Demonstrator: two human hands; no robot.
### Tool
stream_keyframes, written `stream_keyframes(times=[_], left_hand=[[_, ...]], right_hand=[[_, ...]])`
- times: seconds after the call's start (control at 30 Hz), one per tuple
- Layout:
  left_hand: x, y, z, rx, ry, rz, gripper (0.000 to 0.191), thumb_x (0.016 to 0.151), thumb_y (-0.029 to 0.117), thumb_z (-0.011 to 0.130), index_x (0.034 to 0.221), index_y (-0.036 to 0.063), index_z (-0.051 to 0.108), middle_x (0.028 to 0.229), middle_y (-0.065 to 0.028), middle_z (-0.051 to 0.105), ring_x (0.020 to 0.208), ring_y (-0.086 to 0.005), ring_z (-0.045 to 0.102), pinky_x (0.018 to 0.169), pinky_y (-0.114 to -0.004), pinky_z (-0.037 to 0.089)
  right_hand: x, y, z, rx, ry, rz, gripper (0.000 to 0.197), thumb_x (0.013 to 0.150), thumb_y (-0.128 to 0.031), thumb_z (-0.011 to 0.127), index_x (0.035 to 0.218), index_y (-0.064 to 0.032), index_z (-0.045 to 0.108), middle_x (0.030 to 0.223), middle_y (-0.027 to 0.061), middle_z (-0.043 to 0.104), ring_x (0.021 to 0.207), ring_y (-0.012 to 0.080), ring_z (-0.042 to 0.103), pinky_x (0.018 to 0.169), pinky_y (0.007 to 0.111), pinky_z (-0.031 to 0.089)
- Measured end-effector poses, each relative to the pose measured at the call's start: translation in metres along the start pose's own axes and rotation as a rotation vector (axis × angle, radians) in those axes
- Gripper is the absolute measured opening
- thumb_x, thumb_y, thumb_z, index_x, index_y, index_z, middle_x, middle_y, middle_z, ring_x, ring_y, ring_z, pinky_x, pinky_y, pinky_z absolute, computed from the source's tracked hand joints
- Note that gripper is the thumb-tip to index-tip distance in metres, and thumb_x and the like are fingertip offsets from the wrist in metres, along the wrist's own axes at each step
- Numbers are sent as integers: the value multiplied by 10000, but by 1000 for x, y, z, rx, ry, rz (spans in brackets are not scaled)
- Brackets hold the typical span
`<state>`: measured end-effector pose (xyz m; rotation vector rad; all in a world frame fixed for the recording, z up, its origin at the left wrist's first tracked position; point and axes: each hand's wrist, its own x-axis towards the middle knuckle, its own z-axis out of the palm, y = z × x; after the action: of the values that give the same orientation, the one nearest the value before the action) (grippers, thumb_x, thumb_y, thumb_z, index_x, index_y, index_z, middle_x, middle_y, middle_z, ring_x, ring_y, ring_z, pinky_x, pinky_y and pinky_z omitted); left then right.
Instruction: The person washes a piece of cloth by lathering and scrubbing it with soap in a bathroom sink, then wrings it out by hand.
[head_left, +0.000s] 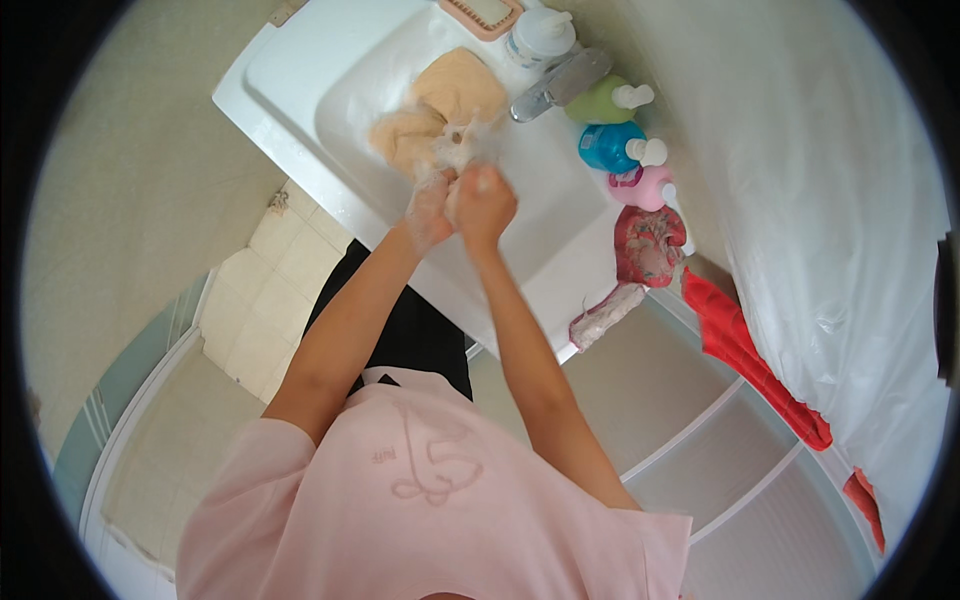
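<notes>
A wet beige cloth (461, 86) lies bunched in a white washbasin (555, 232), with soapy foam on its near part. My left hand (430, 208), covered in suds, is closed at the cloth's near end. Right beside it, touching, my right hand (484, 199) is clenched in a fist at the foamy edge; what lies inside the fist is hidden, and the hand is slightly blurred. A metal faucet (559, 86) reaches over the basin from the right, beyond both hands.
Along the basin's right rim stand a white pump bottle (538, 39), green (600, 103), blue (611, 148) and pink (637, 186) bottles, and a red cloth item (649, 246). A pink-framed soap dish (484, 13) is at the top. Clear plastic sheeting (795, 187) hangs at right.
</notes>
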<state>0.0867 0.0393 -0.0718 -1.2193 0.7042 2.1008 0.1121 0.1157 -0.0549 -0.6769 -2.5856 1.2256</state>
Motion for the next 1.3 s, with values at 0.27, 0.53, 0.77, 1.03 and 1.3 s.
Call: stream_keyframes(times=[0.27,0.53,0.77,1.03,1.3], left_hand=[[-4,-27,16,-38,-178,134,209,962,214,468,1089,79,564,996,-89,615,939,-229,611,829,-348,505],[-35,3,26,13,-288,14,459,980,355,418,1302,35,486,1188,-106,594,1097,-273,578,932,-429,473],[18,22,-28,-167,-857,12,487,981,326,441,1342,1,438,1274,-154,555,1101,-305,575,943,-408,468],[-4,-8,17,120,-287,147,376,1002,246,405,1287,8,467,1211,-114,587,1085,-247,599,883,-376,535],[-12,11,-10,923,-263,473,258,932,135,516,1145,1,571,1108,-97,624,987,-200,635,799,-336,552]], right_hand=[[45,53,-6,-189,-2,224,203,800,-249,670,811,-49,641,734,163,648,665,340,619,636,436,478],[21,29,-20,364,-451,225,476,783,-274,690,1179,-30,589,1094,211,620,995,376,599,851,417,493],[-36,-40,-39,55,-314,-205,322,769,-259,751,995,-51,654,984,177,638,899,343,629,781,394,505],[38,-5,-16,-198,-109,122,293,773,-301,729,841,-27,648,931,161,636,858,373,609,735,434,489],[-10,-19,-12,144,-87,-283,245,771,-257,723,835,-25,674,910,126,660,869,338,616,785,409,485]])
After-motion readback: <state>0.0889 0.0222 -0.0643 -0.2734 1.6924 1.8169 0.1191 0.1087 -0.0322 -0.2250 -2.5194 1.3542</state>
